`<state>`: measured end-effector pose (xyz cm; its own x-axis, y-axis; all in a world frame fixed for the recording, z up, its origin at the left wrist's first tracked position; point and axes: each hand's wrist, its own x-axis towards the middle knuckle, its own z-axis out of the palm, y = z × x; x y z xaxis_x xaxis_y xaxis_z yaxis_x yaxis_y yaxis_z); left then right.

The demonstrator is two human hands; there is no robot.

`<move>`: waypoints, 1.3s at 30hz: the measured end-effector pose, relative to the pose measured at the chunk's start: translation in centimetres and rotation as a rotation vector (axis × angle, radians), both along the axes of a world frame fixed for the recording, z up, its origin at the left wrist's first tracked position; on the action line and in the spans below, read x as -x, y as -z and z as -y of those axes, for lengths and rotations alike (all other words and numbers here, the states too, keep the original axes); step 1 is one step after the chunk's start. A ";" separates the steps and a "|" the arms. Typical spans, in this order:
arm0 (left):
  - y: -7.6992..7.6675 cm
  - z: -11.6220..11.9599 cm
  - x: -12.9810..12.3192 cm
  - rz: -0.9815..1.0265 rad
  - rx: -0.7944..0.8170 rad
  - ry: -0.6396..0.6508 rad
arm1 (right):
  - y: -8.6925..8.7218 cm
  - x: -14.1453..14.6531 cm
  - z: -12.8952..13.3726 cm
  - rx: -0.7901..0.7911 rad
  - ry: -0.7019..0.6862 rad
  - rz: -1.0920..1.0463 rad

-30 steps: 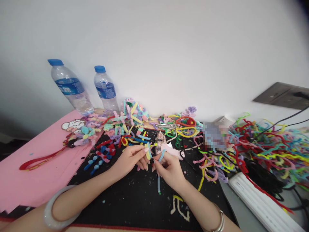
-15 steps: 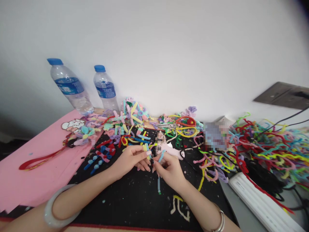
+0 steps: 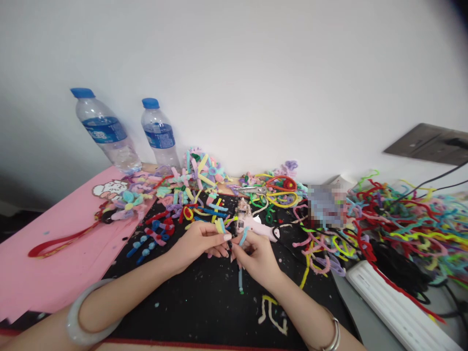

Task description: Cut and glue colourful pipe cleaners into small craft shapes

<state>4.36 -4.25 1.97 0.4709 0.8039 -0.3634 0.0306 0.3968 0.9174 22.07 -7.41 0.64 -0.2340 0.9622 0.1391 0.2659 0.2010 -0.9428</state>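
Observation:
My left hand (image 3: 209,241) pinches a short yellow and light-blue pipe cleaner piece (image 3: 220,226) between thumb and fingers. Close against it, my right hand (image 3: 256,253) is closed on a light-blue pipe cleaner (image 3: 244,236), which curves up over the fingers. A small black bit (image 3: 229,245) shows where the fingertips of both hands meet; which hand grips it I cannot tell. Below the right hand, a thin blue stick (image 3: 240,281) with a green tip points toward me. A pale pink glue gun (image 3: 258,228) lies just behind the hands.
Scissors (image 3: 256,190) with red and yellow handles lie at the back. Pipe cleaner scraps (image 3: 413,219) heap up at right, near a white power strip (image 3: 398,307). Two water bottles (image 3: 100,129) lean on the wall. A red strap (image 3: 62,243) lies on pink paper (image 3: 32,282).
The yellow and light-blue piece in my left hand has tilted and shifted slightly left. The fingertips stay close together, and my right hand has hardly moved.

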 end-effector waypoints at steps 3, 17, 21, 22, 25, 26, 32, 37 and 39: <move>0.0 0.0 0.0 -0.020 -0.017 0.009 | 0.1 0.0 0.0 0.005 -0.007 0.010; 0.0 -0.1 -0.1 0.005 -0.030 -0.089 | -0.4 0.1 -0.1 0.023 0.029 0.016; -0.1 -0.1 -0.1 -0.021 -0.077 -0.070 | -0.8 0.0 0.0 -0.049 -0.037 0.111; -0.1 -0.1 0.0 -0.028 -0.102 -0.053 | -0.9 -0.1 0.0 -0.063 -0.041 0.128; -0.1 -0.1 0.0 -0.039 -0.162 0.013 | -1.1 -0.2 0.2 -0.095 -0.019 0.157; -0.2 -0.1 0.0 -0.037 -0.165 0.041 | -1.1 -0.2 0.2 -0.103 -0.006 0.152; -0.4 0.5 0.0 0.002 -0.122 0.286 | -1.1 0.1 0.6 -0.128 0.036 0.057; -0.7 0.7 0.3 0.015 -0.083 0.434 | -0.9 0.7 1.3 -0.093 0.009 0.007; -0.6 0.7 0.4 0.054 -0.063 0.475 | -0.8 0.7 1.3 -0.074 -0.040 -0.031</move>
